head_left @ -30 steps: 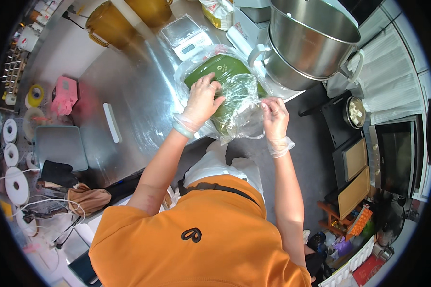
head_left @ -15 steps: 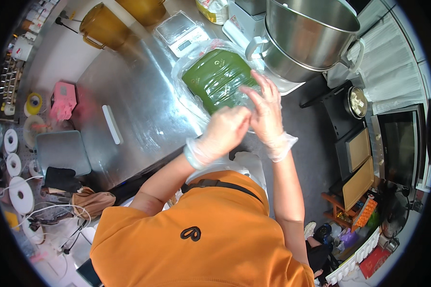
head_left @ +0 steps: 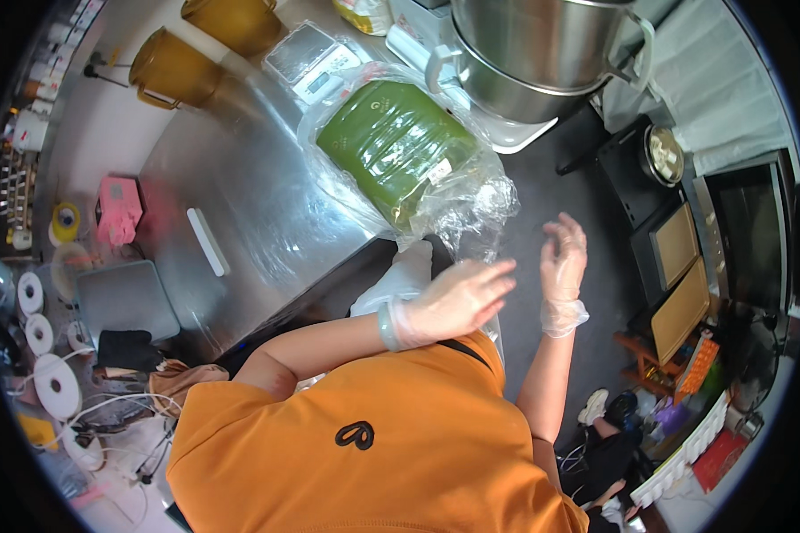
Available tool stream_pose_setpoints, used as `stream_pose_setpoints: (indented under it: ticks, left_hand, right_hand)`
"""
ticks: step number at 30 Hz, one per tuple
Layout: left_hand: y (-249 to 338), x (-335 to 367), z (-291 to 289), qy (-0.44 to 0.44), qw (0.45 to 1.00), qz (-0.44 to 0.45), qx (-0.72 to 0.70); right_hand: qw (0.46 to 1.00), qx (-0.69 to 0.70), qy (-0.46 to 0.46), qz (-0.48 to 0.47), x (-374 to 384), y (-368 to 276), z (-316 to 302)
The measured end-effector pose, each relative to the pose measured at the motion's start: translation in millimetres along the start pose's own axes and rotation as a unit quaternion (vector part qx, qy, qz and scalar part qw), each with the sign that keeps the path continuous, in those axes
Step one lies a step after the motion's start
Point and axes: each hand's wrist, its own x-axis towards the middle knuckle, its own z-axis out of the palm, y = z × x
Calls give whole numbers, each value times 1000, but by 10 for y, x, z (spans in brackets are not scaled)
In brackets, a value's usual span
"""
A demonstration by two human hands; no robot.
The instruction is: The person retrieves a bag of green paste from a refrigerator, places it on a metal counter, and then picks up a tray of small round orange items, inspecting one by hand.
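A glossy green, block-shaped package (head_left: 384,142) lies at the steel table's near right corner. Around it is loose clear plastic wrap (head_left: 471,209), bunched up at the package's near right side and hanging past the edge. Below that corner, close to my body, my left hand (head_left: 460,302) is held with its fingers stretched out and nothing in them. Farther right, over the dark floor, my right hand (head_left: 564,262) is raised with loosely bent fingers, also holding nothing. Both hands wear thin clear gloves and are apart from the package.
Behind the package is a digital scale (head_left: 316,67), with a large steel pot (head_left: 533,58) to its right. On the steel table (head_left: 249,195) lies a white bar (head_left: 207,242). A pink box (head_left: 120,209) stands left. Trays (head_left: 682,306) and a person's legs (head_left: 600,444) are at right.
My hands have drawn back from the package and separated, the right one moving right. My left hand's closed fingers have opened. The bunched wrap now shows at the package's near right side.
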Motion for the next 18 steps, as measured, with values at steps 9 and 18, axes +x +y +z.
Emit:
stream_pose_setpoints:
  ticks: [9, 18]
  left_hand:
    - [-420, 215, -701, 188, 952, -151, 191]
    - [-714, 257, -692, 99, 968, -217, 83]
  right_hand:
    - [991, 114, 8, 73, 221, -871, 248]
    - [970, 183, 6, 159, 233, -273, 226]
